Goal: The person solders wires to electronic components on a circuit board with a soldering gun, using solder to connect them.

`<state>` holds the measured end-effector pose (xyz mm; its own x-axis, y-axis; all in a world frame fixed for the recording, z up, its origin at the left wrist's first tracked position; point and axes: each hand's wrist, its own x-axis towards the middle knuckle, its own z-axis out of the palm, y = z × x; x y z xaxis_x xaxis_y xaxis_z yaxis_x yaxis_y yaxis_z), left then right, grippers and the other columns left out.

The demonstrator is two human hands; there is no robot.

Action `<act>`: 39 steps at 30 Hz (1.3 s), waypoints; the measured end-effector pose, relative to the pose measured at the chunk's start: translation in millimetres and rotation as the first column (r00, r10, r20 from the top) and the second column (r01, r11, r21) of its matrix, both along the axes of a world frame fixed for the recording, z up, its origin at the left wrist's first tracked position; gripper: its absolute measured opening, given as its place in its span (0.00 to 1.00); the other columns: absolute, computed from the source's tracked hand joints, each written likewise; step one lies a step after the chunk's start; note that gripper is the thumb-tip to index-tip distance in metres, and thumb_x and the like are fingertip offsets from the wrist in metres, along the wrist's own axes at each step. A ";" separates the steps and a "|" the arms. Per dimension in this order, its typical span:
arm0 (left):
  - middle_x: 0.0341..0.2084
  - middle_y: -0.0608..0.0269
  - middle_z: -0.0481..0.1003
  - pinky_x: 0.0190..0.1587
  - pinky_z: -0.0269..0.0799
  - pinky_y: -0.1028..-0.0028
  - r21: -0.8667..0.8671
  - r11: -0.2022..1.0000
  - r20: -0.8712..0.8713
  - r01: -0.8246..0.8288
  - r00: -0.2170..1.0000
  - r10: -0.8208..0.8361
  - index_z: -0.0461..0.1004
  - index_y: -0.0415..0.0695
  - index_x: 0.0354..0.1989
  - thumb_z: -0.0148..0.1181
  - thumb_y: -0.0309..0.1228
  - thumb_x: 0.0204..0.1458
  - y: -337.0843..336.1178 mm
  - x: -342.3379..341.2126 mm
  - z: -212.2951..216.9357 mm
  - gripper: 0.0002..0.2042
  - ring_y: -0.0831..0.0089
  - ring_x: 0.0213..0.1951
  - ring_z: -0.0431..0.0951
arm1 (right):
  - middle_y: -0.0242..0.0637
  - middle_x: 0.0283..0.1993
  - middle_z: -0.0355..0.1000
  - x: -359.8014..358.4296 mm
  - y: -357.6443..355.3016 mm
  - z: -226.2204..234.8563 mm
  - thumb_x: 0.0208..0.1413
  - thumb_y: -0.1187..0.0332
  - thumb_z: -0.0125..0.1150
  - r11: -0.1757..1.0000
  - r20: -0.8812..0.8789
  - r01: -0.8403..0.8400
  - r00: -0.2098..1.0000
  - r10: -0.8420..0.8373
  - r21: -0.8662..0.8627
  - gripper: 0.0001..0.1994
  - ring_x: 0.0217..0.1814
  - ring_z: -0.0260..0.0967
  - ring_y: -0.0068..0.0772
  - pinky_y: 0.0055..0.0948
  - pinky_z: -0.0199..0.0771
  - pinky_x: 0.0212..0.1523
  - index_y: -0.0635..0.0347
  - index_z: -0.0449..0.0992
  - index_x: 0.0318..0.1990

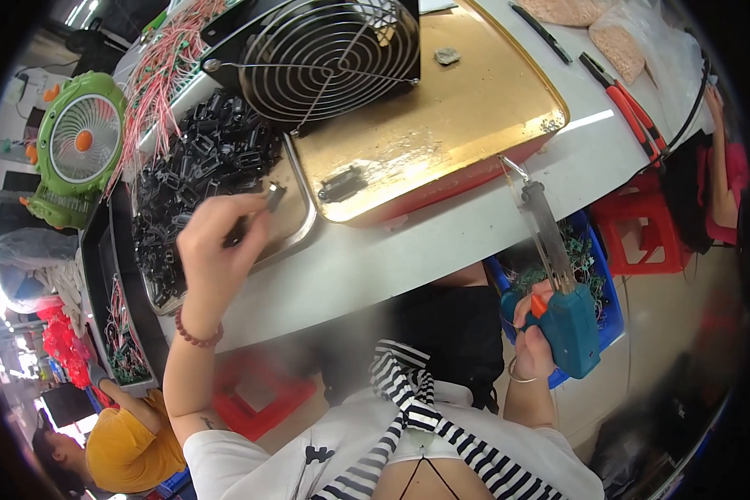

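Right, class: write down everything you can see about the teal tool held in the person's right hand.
The glue gun has a blocky teal body that looks like plastic, with an orange trigger on its near side. A long, clear glue stick juts from it, slanting up and away toward the white table edge. The right hand grips the handle, one of its fingers by the trigger. It is held below table level, over a blue bin of green parts.

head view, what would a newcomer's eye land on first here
Probably the teal glue gun gripped in the right hand, low at the right beside the table edge. Next, the left hand pinching a small black part over the metal tray heaped with black parts, with the wire-guarded black fan behind it.
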<state>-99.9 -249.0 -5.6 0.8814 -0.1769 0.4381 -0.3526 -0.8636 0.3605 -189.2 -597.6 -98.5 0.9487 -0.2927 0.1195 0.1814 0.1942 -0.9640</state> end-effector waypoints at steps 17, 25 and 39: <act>0.26 0.61 0.80 0.31 0.76 0.72 0.107 0.862 0.118 0.496 0.854 -0.506 0.79 0.43 0.28 0.67 0.20 0.39 -80.2 66.9 33.1 0.07 0.65 0.30 0.80 | 0.41 0.47 0.68 -4.4 -4.9 -13.2 0.50 0.58 0.71 0.998 0.084 -0.011 0.996 0.015 -0.056 0.26 0.28 0.70 0.24 0.25 0.68 0.32 0.70 0.75 0.50; 0.27 0.59 0.80 0.36 0.76 0.69 0.078 0.902 0.083 0.424 0.899 -0.430 0.80 0.41 0.29 0.68 0.20 0.41 -88.0 60.6 32.0 0.06 0.63 0.33 0.80 | 0.41 0.47 0.68 -0.5 -4.4 -14.7 0.50 0.56 0.71 0.997 0.089 -0.025 0.995 0.031 -0.073 0.27 0.28 0.70 0.24 0.25 0.68 0.32 0.69 0.75 0.51; 0.33 0.55 0.81 0.41 0.77 0.68 0.220 0.892 0.224 0.395 0.869 -0.441 0.80 0.37 0.32 0.65 0.20 0.43 -44.6 34.7 51.6 0.07 0.57 0.36 0.80 | 0.35 0.43 0.67 1.8 8.7 2.0 0.43 0.49 0.76 0.999 -0.020 0.009 1.000 -0.008 0.043 0.33 0.28 0.68 0.25 0.25 0.66 0.32 0.67 0.72 0.48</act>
